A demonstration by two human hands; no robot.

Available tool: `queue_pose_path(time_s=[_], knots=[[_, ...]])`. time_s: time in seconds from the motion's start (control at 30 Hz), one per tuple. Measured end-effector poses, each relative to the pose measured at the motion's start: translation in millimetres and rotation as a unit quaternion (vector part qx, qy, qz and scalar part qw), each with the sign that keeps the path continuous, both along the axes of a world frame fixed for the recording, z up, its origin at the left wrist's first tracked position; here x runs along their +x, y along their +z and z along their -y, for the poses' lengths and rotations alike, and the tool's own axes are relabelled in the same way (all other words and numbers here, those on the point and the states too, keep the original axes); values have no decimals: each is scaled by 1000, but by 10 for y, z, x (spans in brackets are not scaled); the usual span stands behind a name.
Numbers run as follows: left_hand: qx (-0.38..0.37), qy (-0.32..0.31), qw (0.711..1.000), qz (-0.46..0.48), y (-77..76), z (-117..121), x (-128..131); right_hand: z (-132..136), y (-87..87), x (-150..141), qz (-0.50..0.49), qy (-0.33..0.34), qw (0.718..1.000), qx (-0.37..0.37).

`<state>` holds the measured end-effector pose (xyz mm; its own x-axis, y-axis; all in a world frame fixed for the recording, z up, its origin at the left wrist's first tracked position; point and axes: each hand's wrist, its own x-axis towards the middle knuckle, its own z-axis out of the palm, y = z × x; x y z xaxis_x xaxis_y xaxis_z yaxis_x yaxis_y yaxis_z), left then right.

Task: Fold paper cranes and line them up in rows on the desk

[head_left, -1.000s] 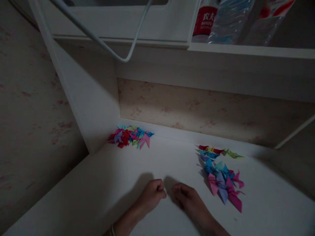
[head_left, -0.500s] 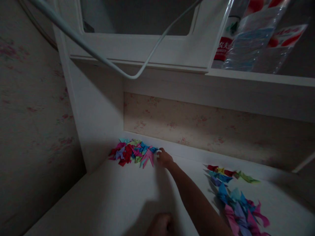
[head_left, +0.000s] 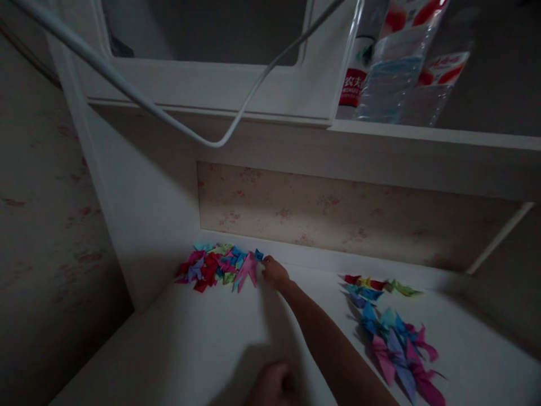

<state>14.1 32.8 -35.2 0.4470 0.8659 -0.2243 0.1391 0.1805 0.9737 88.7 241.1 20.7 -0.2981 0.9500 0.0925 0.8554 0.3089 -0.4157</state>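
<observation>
Folded paper cranes in many colours lie in a heap (head_left: 209,268) on the white surface, against the back edge at the left. At the heap's right end, my right hand (head_left: 275,273) has its fingers pinched together at a small blue paper crane (head_left: 259,255). A pink paper crane (head_left: 248,269) lies just left of these fingertips. My left hand (head_left: 273,384) is low in the middle of the view, curled closed and partly cut off by the bottom edge. Whether it holds anything is hidden.
More paper cranes (head_left: 396,349) are spread at the right, with a short row (head_left: 367,283) behind them. A white cable (head_left: 211,142) hangs across the front of the overhead cabinet (head_left: 203,84). Plastic bottles (head_left: 393,73) stand on the upper right shelf.
The view has shifted a little, so the scene sits further left. My right hand stays at the heap's right end, where the blue crane now stands more upright. My left hand remains closed.
</observation>
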Motion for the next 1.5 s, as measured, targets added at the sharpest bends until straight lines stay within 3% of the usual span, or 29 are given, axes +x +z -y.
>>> queue_pose_path(time_s=[0.13, 0.27, 0.33, 0.4, 0.53, 0.67, 0.83, 1.13, 1.5], knots=[[60, 57, 995, -49, 28, 9, 7, 541, 19, 344, -101, -12, 994, 27], [46, 103, 993, -28, 8, -20, 42, 1341, -83, 728, -203, -55, 977, 34], [52, 125, 990, -33, 20, -11, 62, 1766, -196, 872, -306, -85, 948, 13], [78, 123, 988, -42, 59, 23, 78, 2149, -327, 961, -421, -101, 901, -25], [124, 102, 985, -57, 146, 104, 89, 2636, -508, 1015, -532, -99, 837, -81], [122, 86, 986, -71, 175, 122, 86, 2734, -485, 1024, -562, -65, 821, -77], [125, 36, 990, -57, 253, 177, 95, 2671, -474, 1052, -590, -20, 797, -127], [120, 17, 989, -85, 173, 184, 91, 2634, -675, 1095, -613, -53, 773, -155], [110, 30, 988, -108, 234, 225, 65, 2709, -518, 1060, -589, -43, 780, -205]])
